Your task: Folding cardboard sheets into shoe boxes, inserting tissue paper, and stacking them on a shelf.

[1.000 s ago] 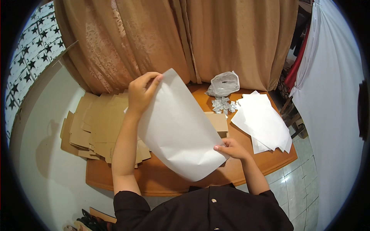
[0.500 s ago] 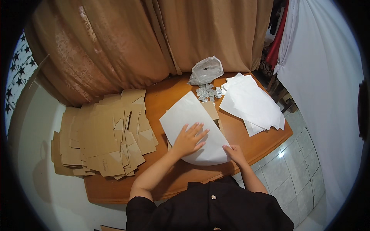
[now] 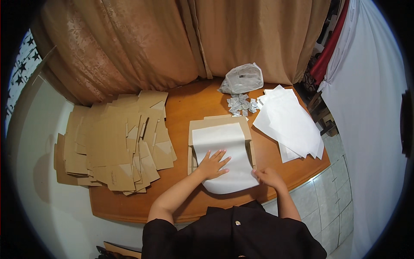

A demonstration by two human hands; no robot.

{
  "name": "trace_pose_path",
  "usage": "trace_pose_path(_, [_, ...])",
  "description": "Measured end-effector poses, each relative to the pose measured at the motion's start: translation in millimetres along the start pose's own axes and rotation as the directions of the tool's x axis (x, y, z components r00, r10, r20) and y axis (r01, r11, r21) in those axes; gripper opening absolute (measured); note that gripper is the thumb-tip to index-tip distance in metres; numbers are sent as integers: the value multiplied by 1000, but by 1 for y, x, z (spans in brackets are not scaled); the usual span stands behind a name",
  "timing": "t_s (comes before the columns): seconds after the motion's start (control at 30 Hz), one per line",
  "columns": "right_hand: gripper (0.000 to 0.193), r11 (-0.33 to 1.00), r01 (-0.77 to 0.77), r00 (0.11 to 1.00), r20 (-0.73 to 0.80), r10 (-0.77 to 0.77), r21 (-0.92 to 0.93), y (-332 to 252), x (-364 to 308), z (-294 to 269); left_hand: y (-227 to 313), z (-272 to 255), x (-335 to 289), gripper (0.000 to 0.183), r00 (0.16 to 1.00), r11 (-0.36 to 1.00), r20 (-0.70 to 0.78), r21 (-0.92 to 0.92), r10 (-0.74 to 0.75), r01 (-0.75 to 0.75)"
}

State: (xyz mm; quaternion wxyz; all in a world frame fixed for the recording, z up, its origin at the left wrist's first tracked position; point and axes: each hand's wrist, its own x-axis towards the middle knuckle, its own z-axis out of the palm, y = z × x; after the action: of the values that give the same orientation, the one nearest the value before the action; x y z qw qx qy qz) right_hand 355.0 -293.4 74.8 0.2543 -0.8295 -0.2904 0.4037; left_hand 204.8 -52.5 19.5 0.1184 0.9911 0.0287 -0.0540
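Observation:
A sheet of white paper (image 3: 222, 140) lies over an opened cardboard box (image 3: 198, 125), its near end curving down past the box's front. Flat on the paper rests my left hand (image 3: 212, 165), fingers spread. My right hand (image 3: 268, 177) pinches the sheet's near right corner beside the box's right wall. The paper hides most of the box's inside; the far flap and parts of both side walls show around it.
Flattened cardboard boxes (image 3: 108, 142) are piled on the left of the wooden table (image 3: 181, 103). Behind the box lie small silvery packets (image 3: 241, 103) and a clear plastic bag (image 3: 245, 78). White sheets (image 3: 291, 123) are stacked at the right, near the table's edge.
The paper has turned from a slant to nearly line up with the box, uncovering the box's far flap and sides. Both hands stay on the sheet.

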Motion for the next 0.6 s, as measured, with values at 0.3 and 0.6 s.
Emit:
trace_pose_path(0.3, [36,965,142,967,-237,-89,219,-12,119,-75,-26,12,26,55,950,995,297,-53,93,-81])
trace_pose_path(0.6, [19,878,141,873,-361,-329,-458,-35,233,-58,-36,13,41,49,942,928,259,-355,212,-112])
